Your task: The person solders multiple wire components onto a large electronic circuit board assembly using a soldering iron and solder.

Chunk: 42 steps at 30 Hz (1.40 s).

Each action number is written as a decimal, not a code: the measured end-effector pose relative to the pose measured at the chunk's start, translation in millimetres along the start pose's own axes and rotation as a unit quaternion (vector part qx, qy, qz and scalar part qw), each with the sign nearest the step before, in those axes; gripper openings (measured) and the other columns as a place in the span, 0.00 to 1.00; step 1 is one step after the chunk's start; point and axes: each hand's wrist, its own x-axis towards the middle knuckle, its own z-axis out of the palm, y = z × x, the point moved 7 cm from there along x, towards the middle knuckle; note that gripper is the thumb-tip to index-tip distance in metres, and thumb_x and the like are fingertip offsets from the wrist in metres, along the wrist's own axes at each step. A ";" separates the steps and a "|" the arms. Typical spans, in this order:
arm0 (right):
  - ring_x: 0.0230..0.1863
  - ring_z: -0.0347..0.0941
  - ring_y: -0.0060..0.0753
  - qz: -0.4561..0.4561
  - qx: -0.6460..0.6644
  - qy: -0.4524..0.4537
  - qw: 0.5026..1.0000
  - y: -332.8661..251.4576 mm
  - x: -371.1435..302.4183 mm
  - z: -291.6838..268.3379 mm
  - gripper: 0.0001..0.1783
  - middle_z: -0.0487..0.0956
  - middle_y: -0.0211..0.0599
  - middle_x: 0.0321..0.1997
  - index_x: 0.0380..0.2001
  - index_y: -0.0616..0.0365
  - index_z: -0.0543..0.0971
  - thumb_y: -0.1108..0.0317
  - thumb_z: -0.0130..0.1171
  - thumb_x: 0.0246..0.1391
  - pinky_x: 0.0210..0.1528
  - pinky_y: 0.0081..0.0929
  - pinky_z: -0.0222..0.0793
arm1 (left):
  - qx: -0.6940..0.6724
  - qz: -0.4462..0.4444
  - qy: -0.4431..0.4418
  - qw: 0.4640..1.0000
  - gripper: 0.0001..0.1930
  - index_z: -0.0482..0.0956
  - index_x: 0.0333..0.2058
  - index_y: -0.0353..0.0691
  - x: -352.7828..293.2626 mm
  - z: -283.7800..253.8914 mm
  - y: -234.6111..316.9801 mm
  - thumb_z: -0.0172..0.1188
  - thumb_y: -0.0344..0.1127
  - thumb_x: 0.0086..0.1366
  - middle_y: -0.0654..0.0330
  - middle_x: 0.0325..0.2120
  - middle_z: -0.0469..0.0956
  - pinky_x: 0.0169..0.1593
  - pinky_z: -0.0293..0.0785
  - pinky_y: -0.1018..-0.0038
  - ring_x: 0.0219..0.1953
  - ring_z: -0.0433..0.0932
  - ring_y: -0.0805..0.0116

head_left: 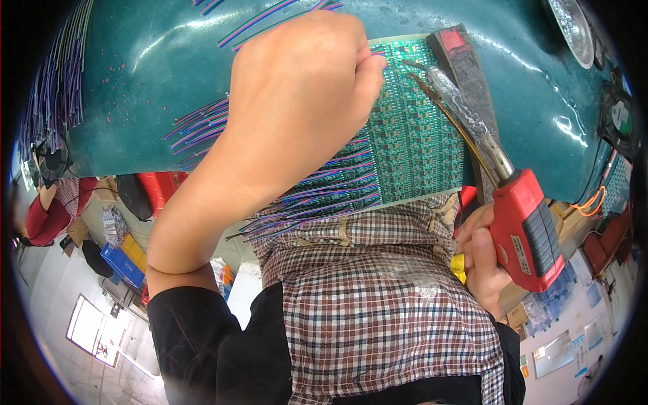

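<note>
A green panel of small circuit boards (422, 138) lies on the teal work surface, with rows of thin multicoloured wires (331, 185) along its left part. My left hand (304, 84) is closed above the panel's far left side. From its pinch a short bit of coloured wire pokes out onto the board; the rest of that wire is hidden by the hand. My right hand (480, 260) grips a red and black soldering gun (523, 229). Its metal tip, with a thin solder-feed tube beside it, points at the panel's far right part, close to the left fingertips.
A dark bar with a red patch (472, 81) stands along the panel's right edge. More loose wires (260, 20) lie at the far edge, and a bundle (54, 88) hangs at the far left. At the far right are a round metal dish (572, 30) and a fan (619, 116).
</note>
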 end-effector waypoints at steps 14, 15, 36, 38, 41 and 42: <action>0.15 0.60 0.16 0.022 0.024 -0.004 0.999 0.6 3.1 -2.0 0.09 0.75 0.41 0.27 0.39 0.64 0.73 0.69 0.58 0.61 0.26 0.20 0.66 | -0.030 -0.254 -0.051 0.965 0.08 0.77 0.32 0.34 27.0 -31.6 -26.2 0.68 0.29 0.64 0.55 0.27 0.77 0.37 0.74 0.69 0.29 0.77 0.63; 0.15 0.60 0.16 0.026 0.020 -0.006 0.999 0.8 2.9 -2.1 0.10 0.75 0.41 0.27 0.39 0.64 0.72 0.69 0.58 0.61 0.26 0.19 0.66 | -0.040 -0.244 -0.041 0.968 0.08 0.77 0.32 0.33 26.4 -32.5 -26.1 0.68 0.28 0.64 0.55 0.27 0.77 0.36 0.74 0.69 0.29 0.77 0.64; 0.16 0.61 0.15 0.028 -0.011 -0.012 0.999 6.6 -4.8 -1.5 0.13 0.76 0.36 0.24 0.42 0.64 0.74 0.65 0.62 0.62 0.22 0.17 0.59 | -0.051 -0.068 -0.049 0.995 0.09 0.81 0.31 0.35 -8.1 4.3 -1.1 0.72 0.32 0.62 0.61 0.23 0.82 0.33 0.76 0.75 0.26 0.79 0.73; 0.16 0.62 0.15 0.053 -0.008 -0.005 0.999 6.4 -5.2 -0.5 0.15 0.76 0.35 0.24 0.43 0.63 0.75 0.64 0.63 0.62 0.22 0.17 0.58 | -0.048 -0.059 -0.030 0.997 0.09 0.81 0.30 0.35 -7.9 4.3 -0.8 0.72 0.33 0.62 0.61 0.23 0.81 0.34 0.76 0.76 0.26 0.80 0.72; 0.18 0.63 0.15 0.068 -0.014 0.001 0.998 10.6 -5.3 -0.9 0.17 0.76 0.33 0.25 0.46 0.61 0.77 0.61 0.65 0.62 0.22 0.16 0.58 | -0.033 -0.061 -0.030 0.997 0.10 0.80 0.28 0.35 -5.9 4.0 -0.3 0.72 0.33 0.62 0.60 0.22 0.81 0.34 0.76 0.75 0.26 0.80 0.71; 0.19 0.63 0.15 0.058 -0.021 -0.001 0.998 10.7 -5.1 -0.7 0.18 0.77 0.32 0.25 0.47 0.60 0.77 0.59 0.66 0.61 0.22 0.16 0.57 | -0.033 -0.061 -0.030 0.997 0.10 0.80 0.28 0.35 -5.5 4.4 0.0 0.72 0.33 0.62 0.60 0.22 0.81 0.34 0.76 0.75 0.26 0.80 0.71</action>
